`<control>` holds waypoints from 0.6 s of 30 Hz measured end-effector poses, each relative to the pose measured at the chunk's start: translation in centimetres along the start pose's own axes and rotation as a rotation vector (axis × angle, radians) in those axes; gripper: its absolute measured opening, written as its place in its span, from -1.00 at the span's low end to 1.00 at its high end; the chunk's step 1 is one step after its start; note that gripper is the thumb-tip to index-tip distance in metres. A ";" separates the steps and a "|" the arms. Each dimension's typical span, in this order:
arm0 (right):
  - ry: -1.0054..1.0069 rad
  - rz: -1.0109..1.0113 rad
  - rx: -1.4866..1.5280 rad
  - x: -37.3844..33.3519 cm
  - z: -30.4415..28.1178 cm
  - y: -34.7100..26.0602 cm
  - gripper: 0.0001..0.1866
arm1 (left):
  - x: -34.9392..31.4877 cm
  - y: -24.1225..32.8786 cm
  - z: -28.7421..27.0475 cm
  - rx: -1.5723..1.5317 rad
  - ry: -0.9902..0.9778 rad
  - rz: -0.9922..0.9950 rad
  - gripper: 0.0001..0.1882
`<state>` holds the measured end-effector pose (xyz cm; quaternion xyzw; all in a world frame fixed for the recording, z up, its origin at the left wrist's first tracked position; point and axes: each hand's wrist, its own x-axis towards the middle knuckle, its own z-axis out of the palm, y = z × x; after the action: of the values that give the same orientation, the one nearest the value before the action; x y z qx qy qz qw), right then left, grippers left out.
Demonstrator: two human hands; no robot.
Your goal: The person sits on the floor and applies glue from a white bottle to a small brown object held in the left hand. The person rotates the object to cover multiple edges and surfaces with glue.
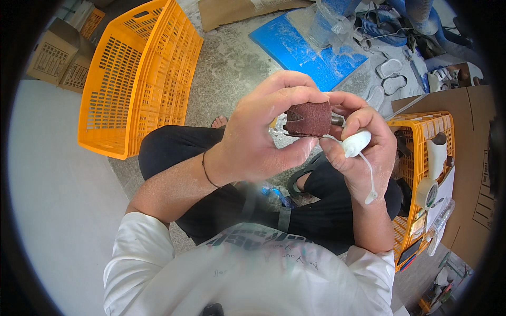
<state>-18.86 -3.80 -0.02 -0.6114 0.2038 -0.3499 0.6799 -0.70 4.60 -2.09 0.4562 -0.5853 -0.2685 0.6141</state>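
Observation:
Between my two hands is a sanding drum (310,119), wrapped in reddish-brown sandpaper with a notched left edge. A short metal shaft (336,121) sticks out of its right side. My left hand (258,129) is closed around the drum, fingers over the top and thumb underneath. My right hand (363,145) is curled at the shaft end and grips a small white squeeze bottle (357,143). A thin white strip hangs from the bottle over the palm. Whether the right fingers also grip the shaft is partly hidden. Pale dust covers both hands.
Stacked orange crates (142,79) stand at left, beside cardboard boxes (58,55). A dusty blue board (311,50) lies ahead, with sandals (390,76) and hoses to its right. At right, another orange crate (421,124) bears a tape roll (427,193) and small tools.

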 end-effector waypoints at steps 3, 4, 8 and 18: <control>0.014 0.012 0.016 -0.1 0.1 0.0 -0.59 | 0.0 -0.1 0.0 0.006 0.000 0.000 -0.45; 0.015 0.017 0.011 -0.1 0.0 0.0 -0.59 | 0.0 -0.1 0.0 0.009 0.000 0.003 -0.45; 0.009 0.015 0.028 0.0 0.0 -0.1 -0.56 | 0.0 -0.1 0.2 -0.014 0.015 -0.002 -0.46; 0.078 0.162 -0.037 0.6 -0.3 0.3 -0.69 | -0.2 -0.1 0.0 0.016 -0.046 -0.166 -0.51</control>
<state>-18.61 -4.39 -0.22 -0.5914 0.2856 -0.3135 0.6859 -0.67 4.76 -2.29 0.5020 -0.5615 -0.3240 0.5725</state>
